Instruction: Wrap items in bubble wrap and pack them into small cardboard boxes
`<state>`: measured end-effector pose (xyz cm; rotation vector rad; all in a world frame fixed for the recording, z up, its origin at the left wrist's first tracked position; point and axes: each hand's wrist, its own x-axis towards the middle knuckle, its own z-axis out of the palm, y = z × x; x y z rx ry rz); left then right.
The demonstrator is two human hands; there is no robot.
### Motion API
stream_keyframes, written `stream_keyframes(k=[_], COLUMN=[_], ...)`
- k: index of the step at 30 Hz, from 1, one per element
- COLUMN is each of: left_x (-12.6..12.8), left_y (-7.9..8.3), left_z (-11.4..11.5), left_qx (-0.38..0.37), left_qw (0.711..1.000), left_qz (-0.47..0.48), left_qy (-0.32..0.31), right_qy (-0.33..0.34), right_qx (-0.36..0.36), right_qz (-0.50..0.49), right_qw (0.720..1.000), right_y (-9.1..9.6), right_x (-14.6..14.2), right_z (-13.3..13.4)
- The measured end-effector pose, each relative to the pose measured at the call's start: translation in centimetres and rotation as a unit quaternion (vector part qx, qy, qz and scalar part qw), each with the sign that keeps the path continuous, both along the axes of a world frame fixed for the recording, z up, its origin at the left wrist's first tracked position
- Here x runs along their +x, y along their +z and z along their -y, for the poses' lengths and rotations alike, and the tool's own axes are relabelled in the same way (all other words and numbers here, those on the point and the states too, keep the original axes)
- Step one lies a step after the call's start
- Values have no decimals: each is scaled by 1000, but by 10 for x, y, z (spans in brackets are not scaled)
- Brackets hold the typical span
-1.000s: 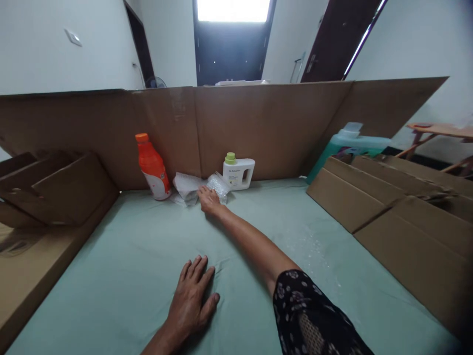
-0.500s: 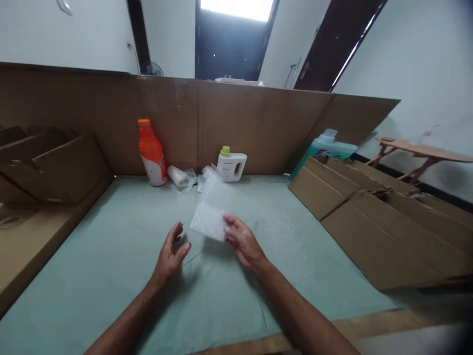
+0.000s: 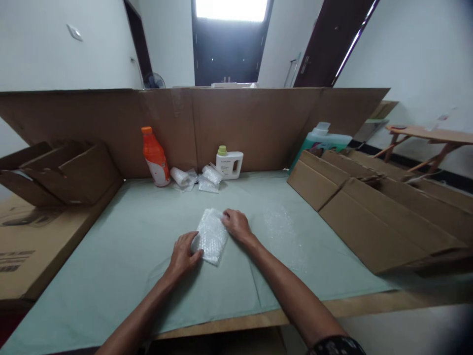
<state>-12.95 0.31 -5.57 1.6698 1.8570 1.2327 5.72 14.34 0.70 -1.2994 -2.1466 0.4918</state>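
A folded piece of clear bubble wrap (image 3: 211, 236) lies on the pale green cloth in front of me. My left hand (image 3: 184, 252) is at its left edge, thumb and fingers apart, fingertips touching the plastic. At the upper right edge, my right hand (image 3: 236, 224) has its fingers curled and closed on the wrap. The fingertips' exact hold is partly hidden. Farther back, a small bubble wrap bundle (image 3: 210, 180) lies beside a white jug with a green cap (image 3: 231, 166). Left of it are a rolled bubble wrap piece (image 3: 181, 176) and an orange bottle (image 3: 155, 157).
A flat, barely visible sheet of bubble wrap (image 3: 283, 234) lies right of my hands. Cardboard boxes with open flaps (image 3: 369, 222) line the right side, a teal jug (image 3: 328, 140) behind them. More cardboard (image 3: 84, 172) stands left; a tall cardboard panel (image 3: 254, 125) closes the back.
The bubble wrap piece, held up in my right hand before, has come down flat onto the cloth. My left hand has moved right to its edge. The view has shifted a little.
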Motion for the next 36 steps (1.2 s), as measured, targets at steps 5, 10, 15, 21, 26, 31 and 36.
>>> stream_keyframes(k=[5, 10, 15, 21, 26, 31, 36], left_x=[-2, 12, 41, 55, 59, 62, 63], left_y=[14, 33, 44, 53, 52, 42, 46], left_z=[39, 88, 91, 77, 67, 51, 59], left_qx=[-16, -115, -133, -113, -94, -108, -101], left_qw=[993, 935, 871, 830, 843, 806, 784], left_qz=[96, 328, 470, 546, 530, 582, 612], left_qy=[64, 76, 42, 14, 14, 20, 12], right_qy=[16, 98, 87, 142, -56, -41, 104], right_qx=[94, 270, 313, 209, 98, 108, 181], right_qz=[12, 71, 55, -16, 92, 72, 10], right_qw=[995, 955, 944, 967, 989, 991, 978], right_y=[14, 23, 16, -5, -15, -14, 3], right_x=[13, 21, 14, 33, 66, 67, 47], right_z=[47, 89, 104, 108, 56, 47, 109])
